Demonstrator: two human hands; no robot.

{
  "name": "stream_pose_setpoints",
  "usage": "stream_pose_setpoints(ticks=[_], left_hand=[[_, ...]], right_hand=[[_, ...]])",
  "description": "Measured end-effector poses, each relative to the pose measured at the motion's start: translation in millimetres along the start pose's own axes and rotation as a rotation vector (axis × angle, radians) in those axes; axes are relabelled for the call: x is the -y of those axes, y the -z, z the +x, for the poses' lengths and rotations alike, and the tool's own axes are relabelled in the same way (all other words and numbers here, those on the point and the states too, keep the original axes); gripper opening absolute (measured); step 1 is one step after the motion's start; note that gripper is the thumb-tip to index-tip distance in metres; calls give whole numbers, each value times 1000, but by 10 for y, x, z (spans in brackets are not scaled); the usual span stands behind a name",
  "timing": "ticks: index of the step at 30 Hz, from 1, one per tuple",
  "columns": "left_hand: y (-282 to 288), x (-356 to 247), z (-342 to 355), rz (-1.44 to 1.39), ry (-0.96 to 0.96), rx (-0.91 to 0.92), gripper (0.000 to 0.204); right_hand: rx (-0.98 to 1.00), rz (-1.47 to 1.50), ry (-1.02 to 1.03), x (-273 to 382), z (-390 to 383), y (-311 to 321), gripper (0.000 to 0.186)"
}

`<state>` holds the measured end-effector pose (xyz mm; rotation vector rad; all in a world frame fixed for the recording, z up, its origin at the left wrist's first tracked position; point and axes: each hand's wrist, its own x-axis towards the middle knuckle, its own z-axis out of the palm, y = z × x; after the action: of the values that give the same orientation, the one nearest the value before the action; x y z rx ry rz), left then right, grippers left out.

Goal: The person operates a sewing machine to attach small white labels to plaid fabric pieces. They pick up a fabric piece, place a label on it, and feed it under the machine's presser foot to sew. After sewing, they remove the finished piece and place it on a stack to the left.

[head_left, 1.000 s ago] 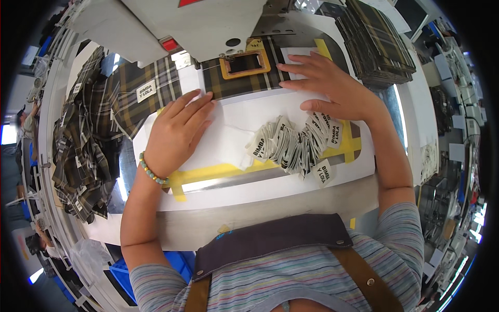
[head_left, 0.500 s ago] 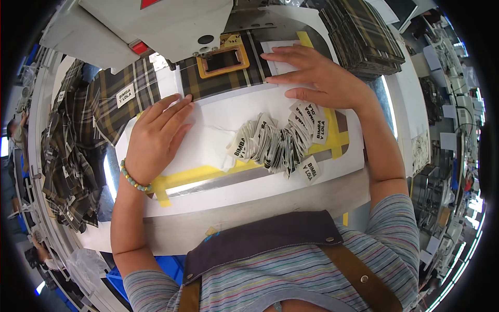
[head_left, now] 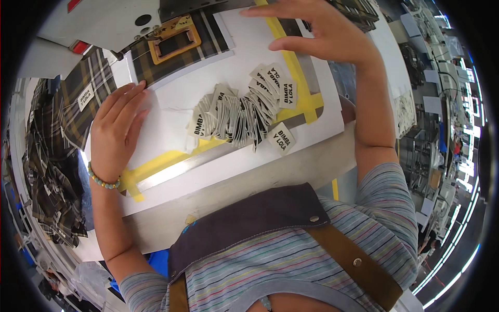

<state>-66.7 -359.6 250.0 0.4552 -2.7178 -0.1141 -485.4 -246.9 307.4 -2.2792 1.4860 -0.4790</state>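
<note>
If they slip, narrow left fingers [head_left: 127, 102] could tug cloth [head_left: 213, 39]; dropping, wide right fingers [head_left: 273, 9] could spill labels [head_left: 236, 118] at seven o'clock.

our left hand [head_left: 117, 127] palm down at centre left, fingers [head_left: 123, 104] pretty straight and bunched, left forearm [head_left: 110, 223] up from lower left, our right hand [head_left: 330, 39] near top right, thumb [head_left: 291, 44] spread wide, right forearm [head_left: 377, 109] below it

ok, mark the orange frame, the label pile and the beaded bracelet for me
Orange frame [head_left: 179, 53]: head view, on the bar nearest the wearer.
Label pile [head_left: 237, 117]: head view, on the tightly stacked labels mid-pile.
Beaded bracelet [head_left: 102, 183]: head view, on the beads mid-strand.
</note>
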Motion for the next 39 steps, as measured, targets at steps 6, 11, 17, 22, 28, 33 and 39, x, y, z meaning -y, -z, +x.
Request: stream_pose_setpoints(ticks=[6, 11, 17, 22, 28, 33, 39], left_hand=[[32, -61, 5, -48, -2, -22, 49], [-1, -306, 90, -252, -81, -61, 69], [-66, -330, 81, -216, -72, -21, 76], [-64, -306, 71, -194, -30, 3, 71], [-99, -288, 42, -209, -43, 9, 64], [-116, -377, 65, -240, -40, 8, 66], [-158, -573, 142, -385, -129, 59, 83]], right_hand=[[33, -186, 135, 678, -381, -290, 102], [-7, -214, 104, 943, -505, -1029, 101], [-160, -286, 32, 837, -255, -1302, 91], [-223, -180, 37, 804, -329, -834, 85], [-228, -74, -52, 691, -678, -407, 35], [-90, -106, -75, 981, -680, -696, 25], [-51, -54, -114, 1038, -662, -797, 19]])
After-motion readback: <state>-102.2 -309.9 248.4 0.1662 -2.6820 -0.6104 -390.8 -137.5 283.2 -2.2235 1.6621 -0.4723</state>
